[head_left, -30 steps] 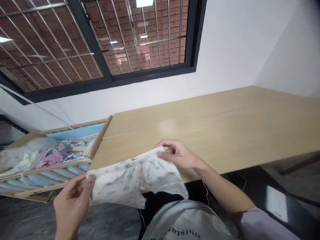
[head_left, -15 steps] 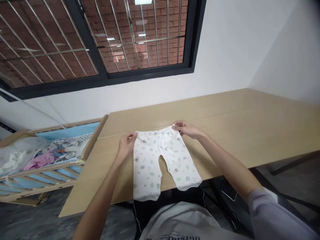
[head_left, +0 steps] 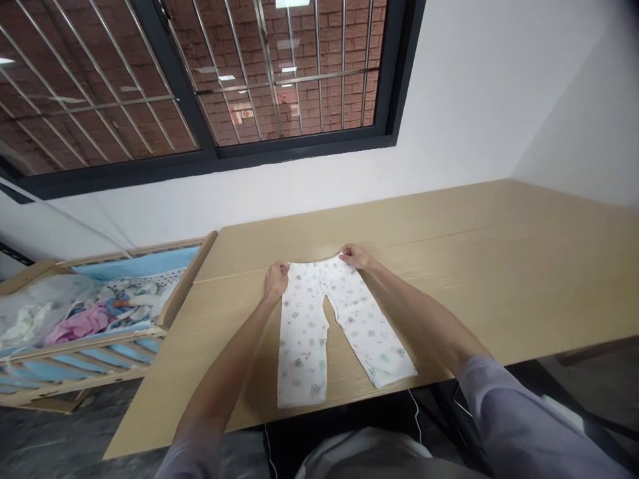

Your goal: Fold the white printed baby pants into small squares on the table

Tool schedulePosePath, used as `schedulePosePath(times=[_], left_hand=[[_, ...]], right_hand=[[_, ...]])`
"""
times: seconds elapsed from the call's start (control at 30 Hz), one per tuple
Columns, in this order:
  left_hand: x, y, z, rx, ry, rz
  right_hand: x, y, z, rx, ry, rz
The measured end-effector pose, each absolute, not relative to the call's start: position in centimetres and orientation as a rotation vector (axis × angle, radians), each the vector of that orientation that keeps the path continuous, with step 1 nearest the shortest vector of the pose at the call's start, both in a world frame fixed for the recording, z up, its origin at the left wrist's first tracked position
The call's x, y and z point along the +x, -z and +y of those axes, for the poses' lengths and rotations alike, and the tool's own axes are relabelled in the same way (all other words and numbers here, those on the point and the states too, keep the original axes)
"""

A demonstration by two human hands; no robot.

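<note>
A pair of small white trousers (head_left: 303, 339) with a printed pattern lies spread on the wooden table (head_left: 449, 266), waistband towards the window and both legs pointing at me. The legs are apart, with bare wood showing between them, and their hems lie near the front edge. At the left end of the waistband, my left hand (head_left: 277, 278) pinches the fabric. My right hand (head_left: 355, 256) grips the waistband's right corner between thumb and fingers.
Left of the table stands a wooden cot (head_left: 200, 269) with a light blue lining, holding a pink cloth (head_left: 82, 322), other fabrics and a clear plastic bag. Behind the table is a white wall with a barred window (head_left: 299, 143).
The trousers now lie flatter and straighter, their legs stretched out and hems fully on the table. Both hands still hold the waistband, and the left has shifted slightly right.
</note>
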State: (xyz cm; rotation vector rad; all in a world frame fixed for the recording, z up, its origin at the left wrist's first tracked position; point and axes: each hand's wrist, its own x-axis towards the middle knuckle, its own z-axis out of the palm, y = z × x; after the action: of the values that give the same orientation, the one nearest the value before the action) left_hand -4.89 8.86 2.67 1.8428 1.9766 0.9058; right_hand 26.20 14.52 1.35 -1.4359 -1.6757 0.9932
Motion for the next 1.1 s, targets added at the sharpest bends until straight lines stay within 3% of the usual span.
schedulePosePath(times=[0.3, 0.53, 0.77, 0.93, 1.1], left_hand=[[-2.8, -2.1, 12.4, 1.811, -0.69, 2.195], [-0.1, -5.6, 10.7, 1.783, -0.668, 2.292], [7.7, -8.5, 0.2, 2.131, -0.5, 1.794], [14.0, -5.8, -10.4, 2.348, -0.258, 1.279], [16.6, -2.9, -13.5, 2.46, -0.21, 1.251]], right_hand=[[25.5, 1.4, 18.2, -1.555, -0.802, -1.579], [26.4, 1.1, 18.8, -1.549, -0.842, -1.542], [28.5, 0.5, 18.8, -1.497, -0.989, -1.529], [28.7, 0.4, 18.7, -1.473, -1.053, -1.558], [28.4, 0.2, 18.6, -1.48, -1.044, -1.562]])
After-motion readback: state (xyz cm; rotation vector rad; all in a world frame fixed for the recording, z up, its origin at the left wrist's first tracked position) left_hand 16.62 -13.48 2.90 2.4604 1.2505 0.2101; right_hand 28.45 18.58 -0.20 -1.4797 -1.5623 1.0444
